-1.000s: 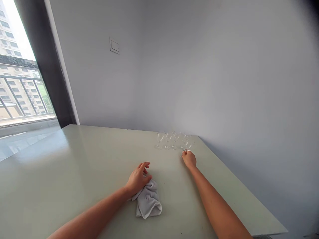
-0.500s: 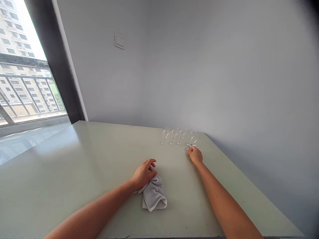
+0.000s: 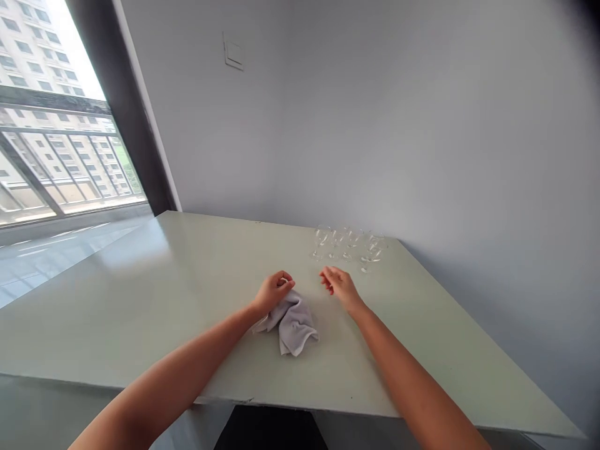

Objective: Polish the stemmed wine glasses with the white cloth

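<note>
Mid-frame on the surface (image 3: 140, 300), I have the left hand (image 3: 274, 292) curled closed on the top of a gray towel (image 3: 296, 324), the right hand (image 3: 340, 287) half open and empty just beside it, and the wine glasses (image 3: 349, 245) standing untouched toward the upper right.

Window (image 3: 70, 119) overexposed; glare on tabletop (image 3: 110, 250); edges warped.

No words, labels, numbers or signs can be read anywhere.
</note>
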Available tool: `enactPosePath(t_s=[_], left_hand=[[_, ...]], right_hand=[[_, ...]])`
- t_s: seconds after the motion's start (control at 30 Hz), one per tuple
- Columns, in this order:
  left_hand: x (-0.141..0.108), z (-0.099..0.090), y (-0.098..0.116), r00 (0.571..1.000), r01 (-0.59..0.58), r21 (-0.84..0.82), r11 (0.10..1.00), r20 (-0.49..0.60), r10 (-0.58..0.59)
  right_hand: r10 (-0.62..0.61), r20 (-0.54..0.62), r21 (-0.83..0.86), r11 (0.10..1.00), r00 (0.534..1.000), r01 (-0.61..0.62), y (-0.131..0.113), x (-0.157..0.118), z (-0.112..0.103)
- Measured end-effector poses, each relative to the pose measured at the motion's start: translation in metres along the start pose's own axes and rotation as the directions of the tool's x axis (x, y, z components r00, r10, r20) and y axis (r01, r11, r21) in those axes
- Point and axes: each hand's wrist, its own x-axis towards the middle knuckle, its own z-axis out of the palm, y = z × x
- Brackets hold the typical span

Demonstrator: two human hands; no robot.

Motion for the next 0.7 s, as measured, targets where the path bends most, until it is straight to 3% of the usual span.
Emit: enactPosePath(t_s=[0.03, 0.1, 0.17, 0.23, 0.3, 0.4, 0.43, 0.5, 0.53, 0.6, 0.7], left_hand=[[0.001, -0.002, 0.002, 1.000, 0.008, -0.078, 0.997, 0.001, -0.008], [0.001, -0.008, 0.007, 1.000, 0.013, -0.207, 0.978, 0.015, -0.010], [0.000, -0.016, 0.012, 0.998, 0.023, -0.286, 0.958, 0.055, -0.008], [-0.001, -0.024, 0.017, 0.990, 0.025, -0.272, 0.962, 0.137, 0.013], [-0.001, -0.030, 0.023, 0.973, -0.023, -0.134, 0.991, 0.224, 0.053], [0.003, -0.034, 0.030, 0.969, -0.214, 0.242, 0.946, 0.179, 0.173], [0.005, -0.034, 0.032, 0.959, -0.281, 0.370, 0.885, 0.128, 0.251], [0.011, -0.035, 0.033, 0.905, -0.367, 0.575, 0.731, 0.038, 0.424], [0.014, -0.036, 0.033, 0.872, -0.375, 0.647, 0.663, 0.003, 0.490], [0.018, -0.041, 0.032, 0.825, -0.303, 0.751, 0.587, -0.102, 0.555], [0.017, -0.049, 0.027, 0.792, -0.121, 0.797, 0.591, -0.281, 0.542]], right_hand=[[-0.058, 0.144, 0.058, 0.997, 0.988, 0.050, -0.007, -0.007, 0.012], [-0.150, 0.381, 0.165, 0.982, 0.912, 0.093, -0.016, -0.022, 0.032], [-0.157, 0.478, 0.207, 0.976, 0.864, 0.062, -0.019, -0.033, 0.040], [-0.111, 0.462, 0.207, 0.978, 0.880, 0.014, -0.018, -0.038, 0.038], [-0.083, 0.369, 0.194, 0.981, 0.926, 0.010, -0.016, -0.038, 0.027], [-0.117, 0.077, 0.101, 0.989, 0.990, 0.109, -0.015, -0.034, 0.008], [-0.169, -0.047, 0.040, 0.985, 0.985, 0.171, -0.016, -0.034, 0.004], [-0.337, -0.203, -0.093, 0.941, 0.919, 0.325, -0.020, -0.038, 0.000], [-0.431, -0.191, -0.139, 0.901, 0.882, 0.411, -0.022, -0.041, 0.001], [-0.585, -0.025, -0.147, 0.804, 0.811, 0.576, -0.025, -0.049, 0.005], [-0.661, 0.201, -0.077, 0.725, 0.723, 0.685, -0.026, -0.057, 0.015]])
